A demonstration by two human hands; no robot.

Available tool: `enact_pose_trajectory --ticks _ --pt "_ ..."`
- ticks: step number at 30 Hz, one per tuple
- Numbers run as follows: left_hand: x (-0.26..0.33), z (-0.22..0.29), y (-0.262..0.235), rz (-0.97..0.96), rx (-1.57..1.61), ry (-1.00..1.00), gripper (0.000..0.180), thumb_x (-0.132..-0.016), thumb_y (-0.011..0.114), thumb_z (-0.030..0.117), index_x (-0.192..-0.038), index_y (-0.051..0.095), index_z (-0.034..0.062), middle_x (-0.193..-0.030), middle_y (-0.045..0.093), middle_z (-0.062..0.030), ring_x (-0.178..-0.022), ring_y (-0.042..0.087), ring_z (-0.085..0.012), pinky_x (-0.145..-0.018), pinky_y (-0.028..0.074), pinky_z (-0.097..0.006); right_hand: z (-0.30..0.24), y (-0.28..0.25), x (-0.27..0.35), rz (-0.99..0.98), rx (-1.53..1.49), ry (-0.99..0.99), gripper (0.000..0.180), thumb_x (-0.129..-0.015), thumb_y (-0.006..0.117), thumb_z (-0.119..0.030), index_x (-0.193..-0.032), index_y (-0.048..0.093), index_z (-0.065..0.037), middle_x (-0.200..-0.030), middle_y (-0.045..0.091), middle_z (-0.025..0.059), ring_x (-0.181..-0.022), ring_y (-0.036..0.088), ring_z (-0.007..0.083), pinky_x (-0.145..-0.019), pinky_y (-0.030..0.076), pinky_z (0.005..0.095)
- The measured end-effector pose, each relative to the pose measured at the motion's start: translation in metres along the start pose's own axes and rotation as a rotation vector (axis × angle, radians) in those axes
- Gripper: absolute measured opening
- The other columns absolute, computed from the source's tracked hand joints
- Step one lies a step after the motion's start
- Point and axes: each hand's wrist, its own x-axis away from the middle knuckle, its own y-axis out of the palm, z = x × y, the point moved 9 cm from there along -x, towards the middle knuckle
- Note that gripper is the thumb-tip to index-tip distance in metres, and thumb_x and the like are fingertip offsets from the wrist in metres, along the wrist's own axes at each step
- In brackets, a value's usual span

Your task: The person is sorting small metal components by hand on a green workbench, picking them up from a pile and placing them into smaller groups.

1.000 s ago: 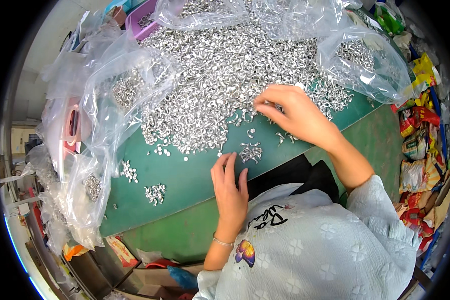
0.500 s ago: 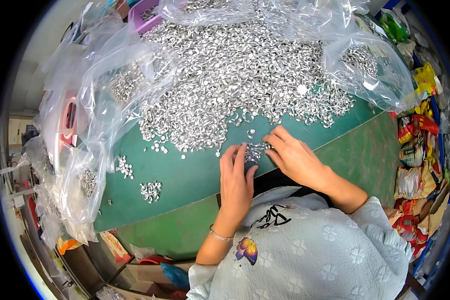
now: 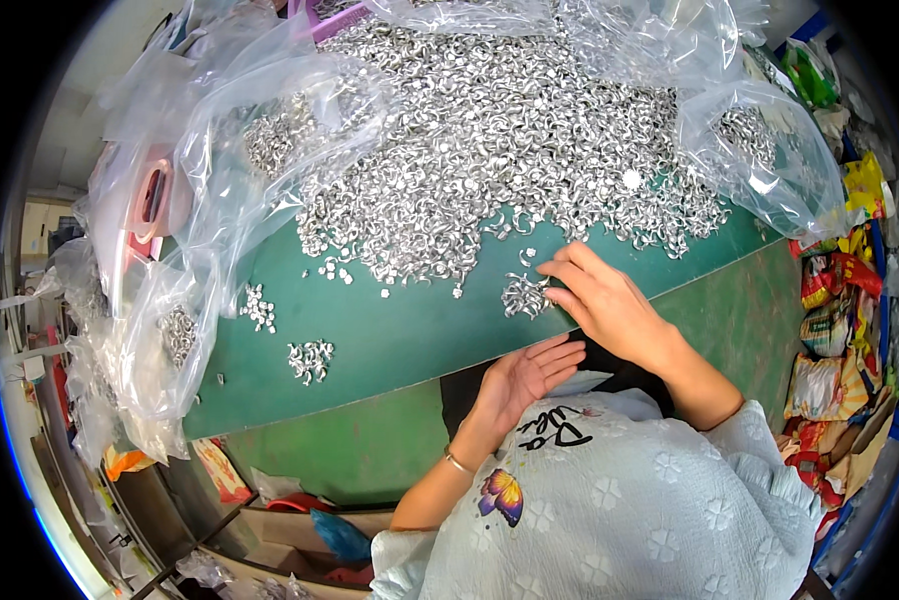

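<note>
Tabletop (image 3: 390, 345) (silvery pieces (image 3: 490, 140) atop), packets (image 3: 818, 372) rightward.

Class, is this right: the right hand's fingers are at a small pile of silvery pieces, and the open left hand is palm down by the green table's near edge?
Not quite: the head view shows the open left hand palm up, not palm down, by the near edge of the green table. The rest stands.

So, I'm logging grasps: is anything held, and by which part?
The left hand is open and empty. The right hand is at the small heap of curved metal pieces; whether it pinches one cannot be told.
</note>
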Motion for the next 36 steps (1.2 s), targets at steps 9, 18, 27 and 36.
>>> enact_pose_trajectory --ticks 9,18,27,36 --pt "-0.013 -0.004 0.008 -0.208 0.126 -0.045 0.08 -0.097 0.039 0.048 -0.141 0.025 -0.0173 -0.147 0.03 -0.0331 -0.138 0.034 -0.0407 -0.115 0.03 -0.044 -0.014 0.002 -0.001 0.127 0.155 -0.307 0.032 -0.079 0.069 -0.005 -0.11 0.063 -0.002 -0.112 0.057 0.0097 -0.096 0.053 0.0294 -0.084 0.044 0.0399" --pt "-0.012 -0.001 0.012 -0.214 0.15 -0.037 0.077 -0.098 0.035 0.048 -0.144 0.025 -0.013 -0.148 0.031 -0.0324 -0.138 0.036 -0.04 -0.113 0.034 -0.043 -0.001 -0.001 -0.033 0.133 0.264 -0.194 0.017 -0.076 0.073 -0.01 -0.092 0.068 -0.006 -0.099 0.056 0.0047 -0.091 0.051 0.0267 -0.082 0.04 0.0378" --pt "-0.012 0.003 0.013 -0.173 0.115 -0.042 0.081 -0.095 0.046 0.047 -0.144 0.024 -0.0128 -0.151 0.027 -0.0309 -0.139 0.033 -0.0397 -0.115 0.031 -0.044 0.007 -0.013 -0.03 0.089 0.127 -0.15 0.014 -0.078 0.071 -0.005 -0.092 0.071 -0.004 -0.095 0.058 0.0047 -0.089 0.052 0.0245 -0.08 0.043 0.0358" --pt "-0.013 0.001 0.006 -0.153 0.21 -0.029 0.075 -0.097 0.043 0.044 -0.143 0.026 -0.0128 -0.149 0.029 -0.0308 -0.139 0.032 -0.0408 -0.115 0.029 -0.046 -0.029 0.005 -0.024 0.015 0.078 -0.475 0.025 -0.079 0.069 -0.007 -0.104 0.066 -0.004 -0.104 0.063 0.007 -0.104 0.057 0.0279 -0.089 0.043 0.0399"
